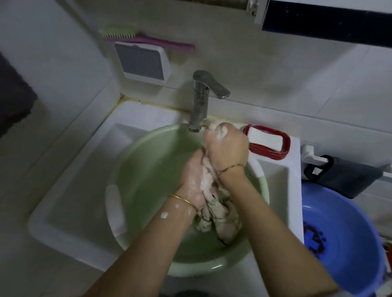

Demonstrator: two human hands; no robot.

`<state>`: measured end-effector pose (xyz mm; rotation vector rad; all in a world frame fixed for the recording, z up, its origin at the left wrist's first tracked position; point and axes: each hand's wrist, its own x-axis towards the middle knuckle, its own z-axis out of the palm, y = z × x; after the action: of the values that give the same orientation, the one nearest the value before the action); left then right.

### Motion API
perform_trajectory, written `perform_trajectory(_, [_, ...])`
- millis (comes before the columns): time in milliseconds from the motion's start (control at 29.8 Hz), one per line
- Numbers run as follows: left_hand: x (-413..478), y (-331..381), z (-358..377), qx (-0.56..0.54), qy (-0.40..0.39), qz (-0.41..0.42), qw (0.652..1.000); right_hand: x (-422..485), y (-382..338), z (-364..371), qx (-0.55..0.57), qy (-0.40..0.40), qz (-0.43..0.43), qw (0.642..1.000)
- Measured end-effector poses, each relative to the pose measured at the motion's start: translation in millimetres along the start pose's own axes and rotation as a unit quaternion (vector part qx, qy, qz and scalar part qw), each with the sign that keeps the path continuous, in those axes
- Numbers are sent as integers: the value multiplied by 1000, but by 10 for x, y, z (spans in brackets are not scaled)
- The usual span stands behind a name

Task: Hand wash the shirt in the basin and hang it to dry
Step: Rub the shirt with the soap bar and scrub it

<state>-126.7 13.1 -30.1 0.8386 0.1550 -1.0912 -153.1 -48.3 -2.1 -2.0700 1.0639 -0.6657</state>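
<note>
A wet, soapy, pale beige shirt (217, 218) is bunched up over the green basin (142, 167), which sits in the white sink (70, 185). My left hand (194, 176) grips the shirt's middle, suds on its back and wrist. My right hand (227, 146) is fisted around the shirt's upper end, just beside the faucet spout. The lower part of the shirt hangs into the basin between my forearms.
A chrome faucet (201, 102) stands behind the basin. A white soap bar lies in a red dish (267, 142) on the sink's right corner. A blue basin (337, 244) sits at the right. A brush (138, 38) lies on a white wall fixture.
</note>
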Motion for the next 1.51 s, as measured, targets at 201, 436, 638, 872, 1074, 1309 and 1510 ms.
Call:
perform_trajectory(201, [-1, 32, -33, 55, 67, -5, 996, -423, 49, 53, -7, 6, -90, 996])
perform_trajectory(436, [-89, 47, 38, 22, 37, -52, 998, 35, 241, 44, 5, -25, 40, 999])
perform_trajectory(638, [-201, 345, 14, 106, -41, -80, 990, -67, 691, -82, 186, -60, 95, 976])
perform_trajectory(872, [-370, 683, 105, 238, -121, -133, 954, -120, 848, -28, 304, -406, 43, 861])
perform_trajectory(1074, [-327, 920, 75, 258, -115, -19, 959, -87, 566, 13, 184, -430, -21, 884])
perform_trajectory(1309, [-167, 909, -223, 295, -42, -22, 954, 26, 513, -192, 467, -175, 163, 851])
perform_trajectory(1510, [24, 637, -291, 134, -29, -53, 989, -380, 165, -137, 112, -116, -130, 978])
